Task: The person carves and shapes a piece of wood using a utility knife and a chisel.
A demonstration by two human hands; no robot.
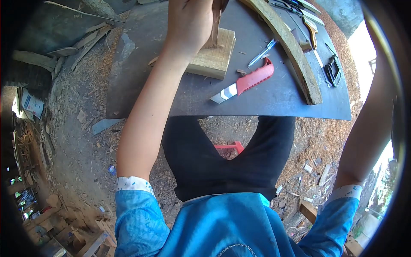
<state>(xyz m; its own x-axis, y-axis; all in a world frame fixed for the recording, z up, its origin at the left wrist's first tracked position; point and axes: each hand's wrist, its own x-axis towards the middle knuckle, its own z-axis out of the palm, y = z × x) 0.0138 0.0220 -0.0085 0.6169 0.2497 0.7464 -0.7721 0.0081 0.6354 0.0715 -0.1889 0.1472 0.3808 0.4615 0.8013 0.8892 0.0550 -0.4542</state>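
Observation:
At the top of the head view my left hand is closed around a narrow brown piece of wood. The lower end of that piece stands on a thick pale wooden block lying on the dark table. The frame's upper edge cuts off the fingertips and the top of the piece. My right forearm reaches up along the right edge, and the hand itself is out of view. Near the block lies a red-handled knife with a short, wide blade.
On the dark tabletop lie a slim pen-like tool, a long curved wooden strip, a wooden-handled tool and a black frame-like tool. A red object shows below, between the legs. Wood scraps and shavings cover the ground.

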